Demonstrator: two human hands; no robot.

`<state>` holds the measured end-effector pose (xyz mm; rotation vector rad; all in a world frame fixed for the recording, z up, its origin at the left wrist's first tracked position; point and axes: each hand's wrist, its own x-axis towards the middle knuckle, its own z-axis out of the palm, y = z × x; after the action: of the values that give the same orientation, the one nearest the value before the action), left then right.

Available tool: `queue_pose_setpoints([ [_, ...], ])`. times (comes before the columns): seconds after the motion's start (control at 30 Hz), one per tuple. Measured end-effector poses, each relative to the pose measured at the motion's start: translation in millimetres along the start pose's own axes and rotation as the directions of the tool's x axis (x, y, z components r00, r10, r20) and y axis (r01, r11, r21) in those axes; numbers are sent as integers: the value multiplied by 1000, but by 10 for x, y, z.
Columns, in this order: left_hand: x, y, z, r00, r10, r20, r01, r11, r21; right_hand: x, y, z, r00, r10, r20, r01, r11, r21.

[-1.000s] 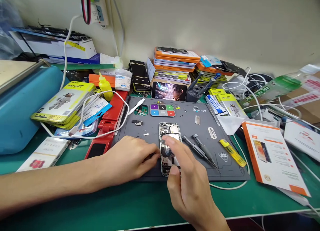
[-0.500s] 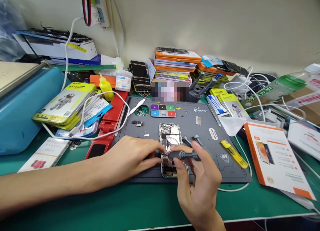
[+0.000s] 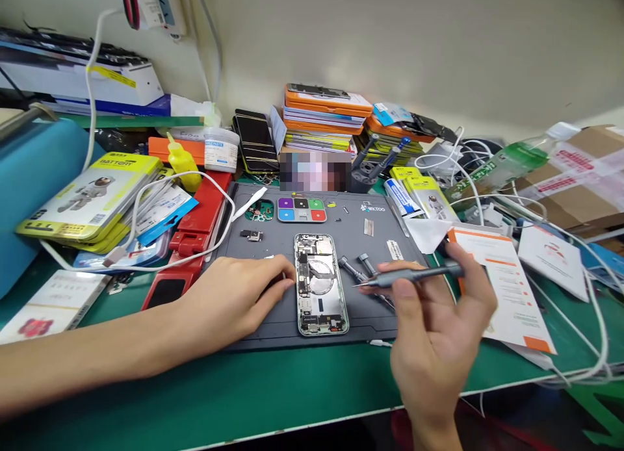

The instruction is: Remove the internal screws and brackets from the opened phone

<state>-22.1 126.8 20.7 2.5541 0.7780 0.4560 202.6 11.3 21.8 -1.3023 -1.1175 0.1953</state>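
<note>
An opened phone lies on the dark grey repair mat, its circuit board and inner parts exposed. Beside its left edge, my left hand rests with bent fingers and the thumb close to the index finger. Whether anything is between those fingertips is hidden. My right hand holds a slim grey screwdriver nearly level, its thin tip pointing left, just off the phone's right edge. More grey screwdrivers lie on the mat, partly behind that hand.
Behind the phone sits a coloured screw tray. A small black phone part lies to its left. Battery packs and a red clamp tool stand left. At right are a white-and-orange box, cables and a green bottle.
My right hand has lifted the screwdriver off the phone and moved right. My left fingers have drawn back from the phone's inside to its left edge. The camera view has shifted.
</note>
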Motion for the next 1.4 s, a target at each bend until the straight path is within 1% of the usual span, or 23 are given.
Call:
queue_pose_setpoints([
  [0.07,10,6,-7,1000,-15,8,15,1000,13,-72,19,60,988,-26,155,29,999,-20],
  [0.1,15,8,-9,1000,-19,15,19,1000,13,-115,32,101,977,-48,210,53,998,-19],
  [0.13,19,11,-10,1000,-21,22,21,1000,11,-156,45,140,968,-65,242,70,997,-14],
  [0.23,27,24,-15,999,-27,44,27,1000,2,-238,83,217,961,-62,269,60,998,16],
  [0.3,28,36,-24,997,-37,68,38,999,-17,-259,102,228,954,-49,297,43,999,27],
  [0.4,22,50,-39,993,-58,101,63,997,-38,-275,127,218,938,-66,339,59,998,32],
  [0.63,21,47,-42,990,-66,123,72,996,-51,-291,137,219,934,-63,353,44,997,61],
  [0.83,35,21,-26,991,-50,120,56,997,-50,-273,106,224,957,-70,281,55,997,60],
  [0.93,32,14,-26,994,-35,108,39,999,-35,-283,114,221,948,-62,313,51,998,43],
  [1.03,29,20,-30,993,-30,110,36,998,-48,-292,128,225,937,-80,339,70,997,40],
  [1.23,35,23,-36,994,-25,106,31,998,-58,-295,126,229,930,-133,343,130,991,33],
  [1.4,33,16,-24,996,-14,91,19,998,-52,-289,128,228,930,-125,346,119,992,38],
])
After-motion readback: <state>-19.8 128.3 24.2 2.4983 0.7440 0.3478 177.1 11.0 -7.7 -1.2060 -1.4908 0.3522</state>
